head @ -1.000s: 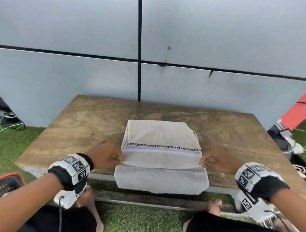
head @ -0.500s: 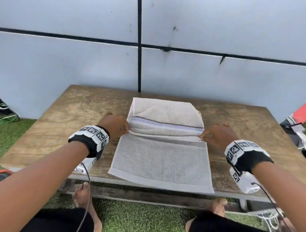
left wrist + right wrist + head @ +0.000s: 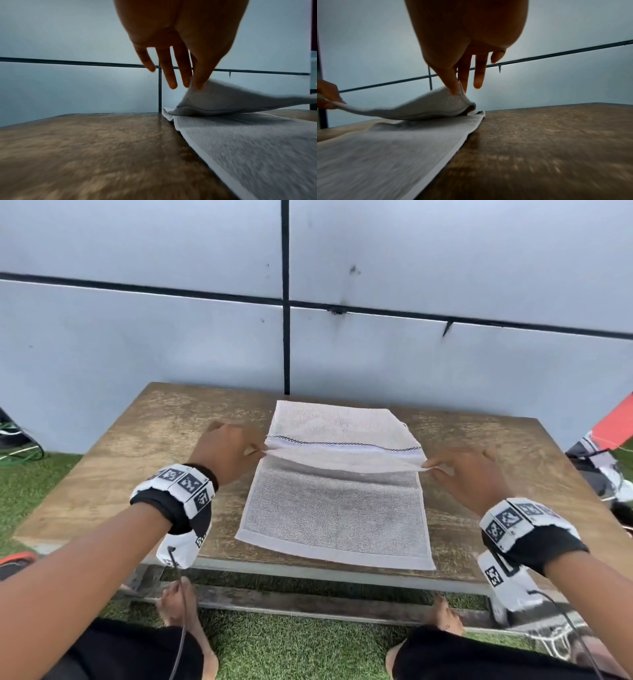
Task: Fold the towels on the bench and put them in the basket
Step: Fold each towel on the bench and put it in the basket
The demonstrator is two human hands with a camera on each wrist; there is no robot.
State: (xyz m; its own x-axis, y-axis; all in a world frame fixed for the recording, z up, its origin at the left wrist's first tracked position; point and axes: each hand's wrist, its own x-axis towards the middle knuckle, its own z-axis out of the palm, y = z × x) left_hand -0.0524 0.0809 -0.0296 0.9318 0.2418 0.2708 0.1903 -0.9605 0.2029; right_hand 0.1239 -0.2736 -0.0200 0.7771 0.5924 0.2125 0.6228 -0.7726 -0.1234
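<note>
A pale grey towel [image 3: 337, 508] with a dark checked stripe lies on the wooden bench [image 3: 137, 460], its near edge at the bench's front. My left hand [image 3: 255, 451] pinches the left corner of a folded layer, and my right hand [image 3: 433, 467] pinches the right corner. That layer is lifted slightly off the towel and stretched between both hands. In the left wrist view thumb and finger of my left hand [image 3: 195, 85] pinch the towel [image 3: 257, 142]. In the right wrist view my right hand [image 3: 458, 90] holds the towel [image 3: 385, 148] likewise. No basket is in view.
A pale panelled wall [image 3: 411, 354] stands right behind the bench. Green grass [image 3: 274, 642] lies below, with my bare feet near the bench's lower rail. Dark gear and cables lie at far left, and shoes and a red object [image 3: 613, 429] at far right.
Both hands have carried the pinched towel edge away from me, from near the front edge toward the striped far part. The near half now lies flat on the bench instead of hanging over it.
</note>
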